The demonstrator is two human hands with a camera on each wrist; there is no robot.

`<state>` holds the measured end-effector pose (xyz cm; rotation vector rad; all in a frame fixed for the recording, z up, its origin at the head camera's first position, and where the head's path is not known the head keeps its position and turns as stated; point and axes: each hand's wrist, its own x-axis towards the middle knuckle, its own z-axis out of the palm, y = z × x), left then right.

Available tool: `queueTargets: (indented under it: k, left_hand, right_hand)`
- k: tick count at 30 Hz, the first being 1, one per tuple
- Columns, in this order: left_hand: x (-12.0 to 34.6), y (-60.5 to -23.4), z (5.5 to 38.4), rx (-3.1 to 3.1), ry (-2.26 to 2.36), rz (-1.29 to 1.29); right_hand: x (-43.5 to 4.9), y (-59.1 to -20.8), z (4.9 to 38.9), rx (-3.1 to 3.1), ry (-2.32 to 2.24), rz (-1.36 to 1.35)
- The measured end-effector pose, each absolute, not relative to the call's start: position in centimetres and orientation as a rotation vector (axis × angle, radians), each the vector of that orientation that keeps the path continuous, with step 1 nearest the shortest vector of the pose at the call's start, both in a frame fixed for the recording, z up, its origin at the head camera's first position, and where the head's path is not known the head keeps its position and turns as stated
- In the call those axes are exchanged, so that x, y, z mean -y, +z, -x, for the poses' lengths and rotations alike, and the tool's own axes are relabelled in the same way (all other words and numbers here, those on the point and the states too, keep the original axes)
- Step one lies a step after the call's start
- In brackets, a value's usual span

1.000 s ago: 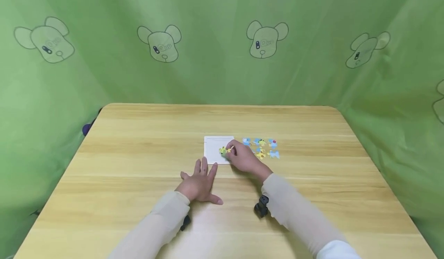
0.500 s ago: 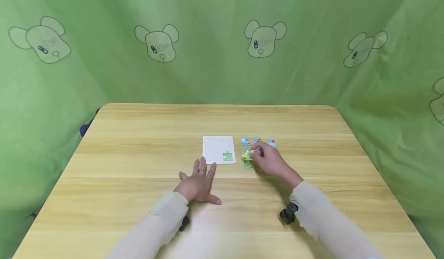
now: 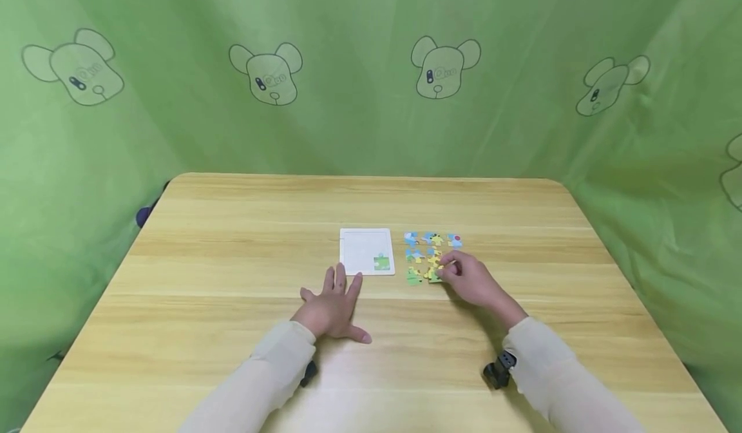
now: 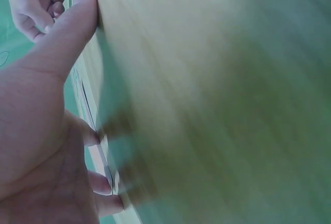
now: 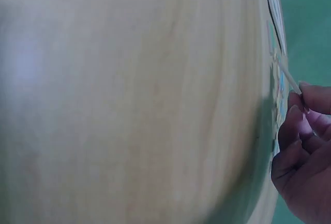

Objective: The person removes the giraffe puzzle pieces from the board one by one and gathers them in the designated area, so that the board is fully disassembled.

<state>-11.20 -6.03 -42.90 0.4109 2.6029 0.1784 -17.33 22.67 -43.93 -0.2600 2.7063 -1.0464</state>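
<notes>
A white square puzzle tray [image 3: 361, 246] lies mid-table, with a green jigsaw piece [image 3: 381, 263] in its near right corner. My left hand [image 3: 332, 305] rests palm down with fingers spread, fingertips at the tray's near edge. To the right of the tray, my right hand [image 3: 472, 279] pinches a green and yellow jigsaw piece [image 3: 435, 278] between thumb and finger. In the right wrist view this piece [image 5: 289, 77] shows edge-on as a thin pale strip, tilted up from the table. My fingers partly cover it in the head view.
Several loose blue, yellow and green jigsaw pieces [image 3: 437, 239] lie in rows right of the tray. The wooden table [image 3: 232, 240] has rounded far corners. A green curtain [image 3: 359, 130] with printed bear heads hangs behind and beside it.
My right hand set the green piece into the tray's corner, let go, moved right to the loose pieces and took hold of another one. The left hand stayed at the tray.
</notes>
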Motion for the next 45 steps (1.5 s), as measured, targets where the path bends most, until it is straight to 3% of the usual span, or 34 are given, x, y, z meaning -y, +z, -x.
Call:
queueTargets:
  k: [24, 34, 45]
  left_hand:
    - [5.9, -42.8, 11.4, -2.604, 0.186, -0.419]
    - [6.0, -42.9, 11.4, -2.594, 0.216, -0.399]
    - [5.9, -43.1, 11.3, -2.608, 0.181, -0.419]
  right_hand:
    - [-23.1, -44.0, 17.4, -2.824, -0.848, 0.165]
    - [-18.9, -42.8, 18.2, -2.813, -0.939, 0.335]
    - [-13.8, -43.4, 19.2, -2.788, -0.743, 0.478]
